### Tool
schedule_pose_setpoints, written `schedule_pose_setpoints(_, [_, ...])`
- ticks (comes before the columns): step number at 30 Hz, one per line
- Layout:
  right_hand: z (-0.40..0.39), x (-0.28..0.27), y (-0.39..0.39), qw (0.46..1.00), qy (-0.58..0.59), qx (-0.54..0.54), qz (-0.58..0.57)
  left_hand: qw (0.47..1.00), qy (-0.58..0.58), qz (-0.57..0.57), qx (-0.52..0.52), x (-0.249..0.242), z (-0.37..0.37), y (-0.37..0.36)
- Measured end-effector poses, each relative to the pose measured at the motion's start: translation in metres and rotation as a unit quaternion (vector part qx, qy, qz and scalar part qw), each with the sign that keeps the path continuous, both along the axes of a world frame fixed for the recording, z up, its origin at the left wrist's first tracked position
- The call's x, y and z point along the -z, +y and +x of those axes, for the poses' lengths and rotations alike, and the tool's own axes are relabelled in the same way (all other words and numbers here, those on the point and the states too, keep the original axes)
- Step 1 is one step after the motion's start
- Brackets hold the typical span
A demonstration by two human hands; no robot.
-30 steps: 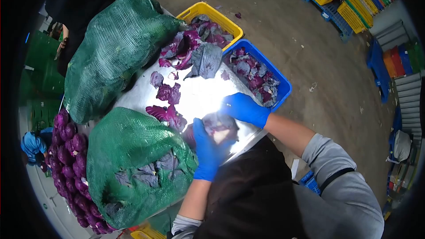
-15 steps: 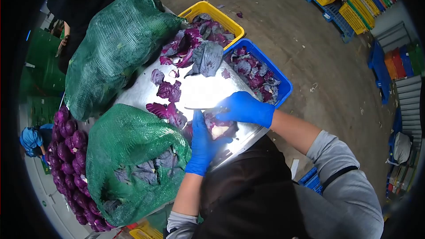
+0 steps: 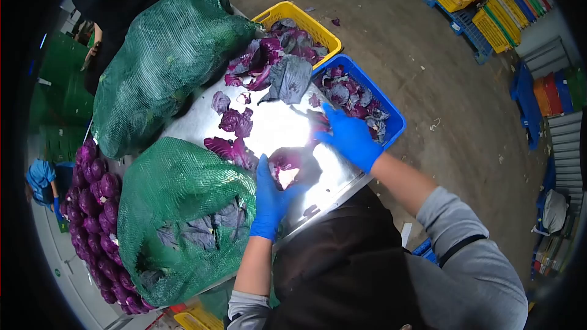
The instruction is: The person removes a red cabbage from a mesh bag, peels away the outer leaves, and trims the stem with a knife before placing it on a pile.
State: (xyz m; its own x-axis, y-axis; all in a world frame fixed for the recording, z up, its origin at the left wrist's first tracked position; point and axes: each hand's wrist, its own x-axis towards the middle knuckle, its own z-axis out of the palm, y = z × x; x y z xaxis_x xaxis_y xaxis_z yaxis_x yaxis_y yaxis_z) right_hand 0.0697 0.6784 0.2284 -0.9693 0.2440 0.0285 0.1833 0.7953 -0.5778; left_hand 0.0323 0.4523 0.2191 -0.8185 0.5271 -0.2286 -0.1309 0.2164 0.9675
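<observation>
Against our left hand (image 3: 269, 200): red cabbage (image 3: 285, 157), gripped, pale base (image 3: 288, 177) showing; a steady cup should prevent rolling;
Right of that grip: our right hand (image 3: 353, 139), fingers spread; whether it holds anything, we cannot tell;
Beyond both: blue crate (image 3: 398, 125) of leaves (image 3: 348, 93).

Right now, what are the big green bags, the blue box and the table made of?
Green bags: probably plastic netting, slightly shiny, because you can see the fine mesh weave.
Blue box: likely hard plastic, smooth and evenly coloured, with a moulded-looking rim.
Table: looks like shiny metal, perhaps steel, since it's silvery and reflects a bright glare.
</observation>
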Motion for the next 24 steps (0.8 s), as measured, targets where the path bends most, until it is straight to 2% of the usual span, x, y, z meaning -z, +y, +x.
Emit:
schedule_pose_setpoints(1, [0.0, -0.002, -0.013, 0.994, 0.104, 0.039, 0.016, 1.0, 0.0, 0.013, 0.008, 0.003, -0.002, 0.001])
schedule_pose_setpoints(3, [0.005, -0.02, -0.033, 0.996, -0.022, -0.003, -0.087, 1.0, 0.013, 0.0, -0.004, 0.013, -0.001, 0.0])
schedule_pose_setpoints(4, [0.009, 0.009, -0.034, 0.969, -0.079, -0.033, -0.232, 1.0, 0.023, -0.012, -0.014, 0.015, 0.0, 0.0])
schedule_pose_setpoints(5, [0.011, 0.035, -0.033, 0.969, -0.079, -0.029, -0.233, 1.0, 0.022, -0.013, -0.01, 0.013, 0.001, 0.0])
schedule_pose_setpoints(7, [0.011, 0.067, -0.03, 0.942, 0.078, -0.013, -0.325, 0.999, 0.035, 0.0, -0.001, 0.005, -0.004, -0.003])
schedule_pose_setpoints(8, [0.016, 0.042, -0.019, 0.932, 0.029, 0.007, -0.362, 0.998, 0.053, -0.023, 0.004, 0.018, -0.007, -0.01])
schedule_pose_setpoints(9, [0.019, 0.033, -0.006, 0.947, -0.065, 0.028, -0.313, 0.998, 0.054, -0.024, 0.004, 0.027, -0.007, -0.015])
schedule_pose_setpoints(11, [0.025, 0.019, 0.02, 0.983, -0.158, 0.062, -0.076, 0.998, -0.002, 0.054, -0.023, 0.033, -0.009, -0.015])
schedule_pose_setpoints(12, [0.024, 0.01, 0.021, 0.983, -0.156, 0.061, -0.073, 0.998, 0.0, 0.057, -0.024, 0.031, -0.014, -0.015])
schedule_pose_setpoints(14, [0.023, -0.01, 0.011, 0.986, -0.017, 0.047, -0.157, 0.985, 0.114, -0.076, 0.107, 0.022, -0.022, -0.013])
schedule_pose_setpoints(15, [0.019, -0.005, 0.001, 0.986, -0.02, 0.049, -0.16, 0.985, 0.111, -0.078, 0.109, 0.014, -0.024, -0.009])
schedule_pose_setpoints(17, [0.007, 0.008, -0.016, 0.983, 0.121, -0.085, -0.105, 0.955, 0.233, -0.051, 0.178, -0.005, -0.028, 0.003])
schedule_pose_setpoints(18, [0.008, 0.009, -0.016, 0.983, 0.123, -0.082, -0.105, 0.957, 0.244, -0.069, 0.143, -0.005, -0.027, 0.0])
schedule_pose_setpoints(19, [0.008, 0.01, -0.014, 0.963, 0.072, -0.075, -0.249, 0.956, 0.247, -0.069, 0.145, 0.001, -0.023, -0.005])
schedule_pose_setpoints(20, [0.008, 0.01, -0.012, 0.919, 0.018, -0.068, -0.387, 0.989, 0.129, -0.029, 0.065, 0.012, -0.017, -0.011])
schedule_pose_setpoints(21, [0.009, 0.01, -0.013, 0.919, 0.017, -0.069, -0.387, 1.0, 0.005, 0.01, -0.018, 0.021, -0.011, -0.014])
schedule_pose_setpoints(22, [0.012, 0.008, -0.015, 0.931, -0.005, -0.035, -0.363, 1.0, 0.013, -0.022, -0.009, 0.019, -0.005, -0.005])
schedule_pose_setpoints(23, [0.016, 0.005, -0.017, 0.941, -0.028, -0.002, -0.338, 0.994, 0.082, -0.071, -0.014, 0.003, 0.002, 0.014])
schedule_pose_setpoints(24, [0.016, -0.002, -0.02, 0.915, -0.058, 0.019, -0.398, 0.982, 0.138, -0.123, -0.027, 0.007, 0.002, 0.027])
